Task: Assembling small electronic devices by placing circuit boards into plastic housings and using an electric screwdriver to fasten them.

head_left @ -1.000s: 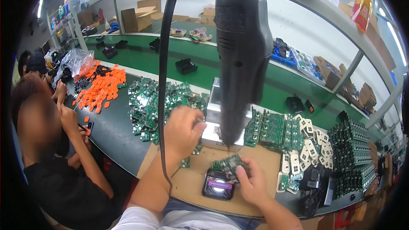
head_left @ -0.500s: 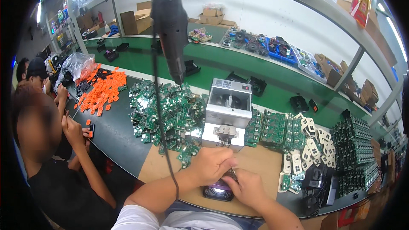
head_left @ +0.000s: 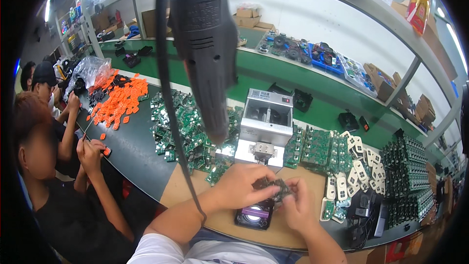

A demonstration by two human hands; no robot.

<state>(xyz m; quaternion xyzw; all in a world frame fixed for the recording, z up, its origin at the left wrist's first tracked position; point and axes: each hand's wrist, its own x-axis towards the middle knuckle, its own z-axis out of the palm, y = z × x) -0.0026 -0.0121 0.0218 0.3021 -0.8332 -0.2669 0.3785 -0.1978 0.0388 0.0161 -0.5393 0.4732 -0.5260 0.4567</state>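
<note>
Head view: one board point(head_left: 281, 189) is held just beyond and above the case point(head_left: 264, 221), its long axis seemingly left to right. It is gripped on its left by the left hand point(head_left: 246, 186) and pinched on its right by the right hand point(head_left: 299, 206), seemingly nearer the case. Counted: one case, one cell point(head_left: 255, 211) across it, one machine point(head_left: 265, 131) beyond it; the heap point(head_left: 171, 129) to its left cannot be counted.

Orange pieces point(head_left: 118, 103), plastic bag point(head_left: 93, 72), blue tray point(head_left: 324, 68)
</note>
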